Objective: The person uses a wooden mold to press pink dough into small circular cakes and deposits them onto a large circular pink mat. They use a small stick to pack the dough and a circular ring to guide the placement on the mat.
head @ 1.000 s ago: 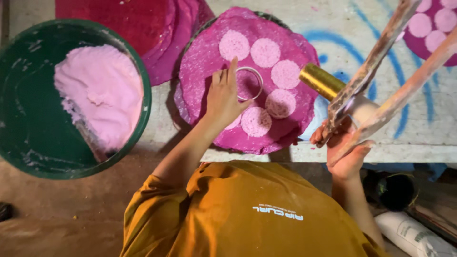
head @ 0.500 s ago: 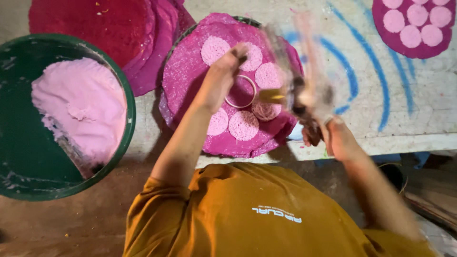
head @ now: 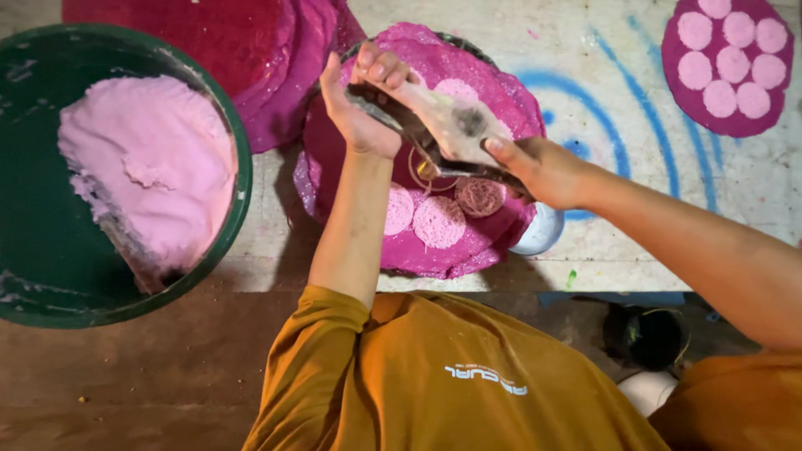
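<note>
Over magenta mat (head: 468,250), both hands (head: 368,100) grip piping bag (head: 447,121)

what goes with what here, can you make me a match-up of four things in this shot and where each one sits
Things:
1. green tub
2. pink dough
3. far tray of pale discs
4. flat tool

Places:
a. top right of the table
b. inside the tub
c. far left, by the table edge
d. held between both hands over the middle tray

Pairs: 1-c, 2-b, 3-a, 4-d. The left hand and right hand each have a grip on the tool above the magenta tray.
</note>
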